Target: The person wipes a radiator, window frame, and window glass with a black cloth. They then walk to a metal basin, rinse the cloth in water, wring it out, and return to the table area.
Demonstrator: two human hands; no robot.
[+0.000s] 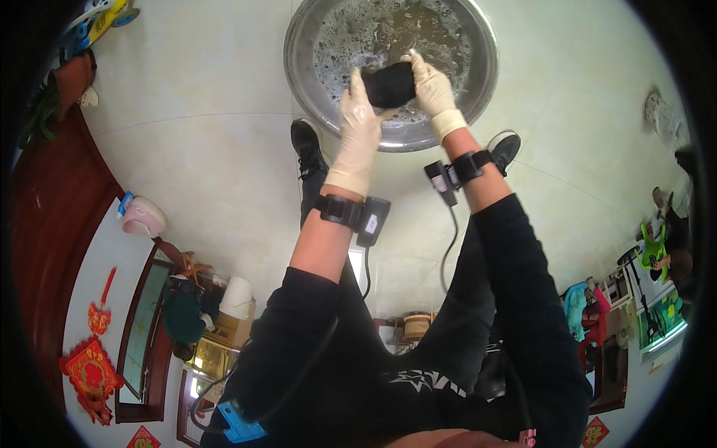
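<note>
A wide metal basin (402,144) stands on the tiled floor between my feet, with foamy, murky water (386,28) in it. Over its near side I hold a black cloth (389,87), stretched between both hands. My left hand (359,112), in a pale rubber glove, grips the cloth's left edge. On the right edge is my right hand (432,87), gloved the same way, its fingertips partly curled out of sight behind the fabric. Whether the cloth's lower part touches the water I cannot tell.
Corded devices are strapped to my left wrist (372,221) and right wrist (442,178). My shoes (307,148) flank the basin. A potted plant (73,84) stands far left, below a yellow and blue wheeled toy (101,22). Other people (182,308) are at the edges.
</note>
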